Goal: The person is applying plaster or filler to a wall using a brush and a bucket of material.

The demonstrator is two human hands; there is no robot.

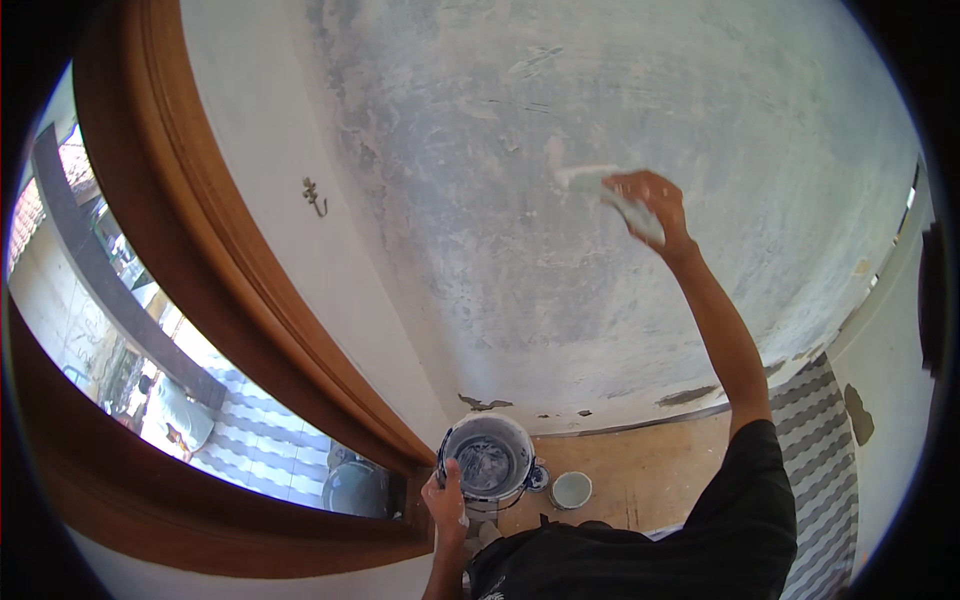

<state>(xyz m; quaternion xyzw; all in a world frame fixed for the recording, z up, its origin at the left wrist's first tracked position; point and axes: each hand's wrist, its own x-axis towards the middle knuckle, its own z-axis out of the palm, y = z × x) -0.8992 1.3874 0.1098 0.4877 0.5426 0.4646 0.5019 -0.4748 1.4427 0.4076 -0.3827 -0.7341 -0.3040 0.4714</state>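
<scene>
My right hand [650, 203] is raised against the grey, patchy wall [520, 130], shut on a flat putty scraper [592, 182] whose pale blade lies on the wall surface. Down low, my left hand [446, 497] grips the rim of a round bucket [488, 458] that holds grey-white paste. The bucket is held near my body, above the floor.
A brown wooden door frame [200, 230] curves along the left, with an open doorway onto a tiled area beyond. A small metal hook [315, 195] sticks out of the white wall. A round lid [571, 490] lies on the brown floor [650, 470] by the wall base.
</scene>
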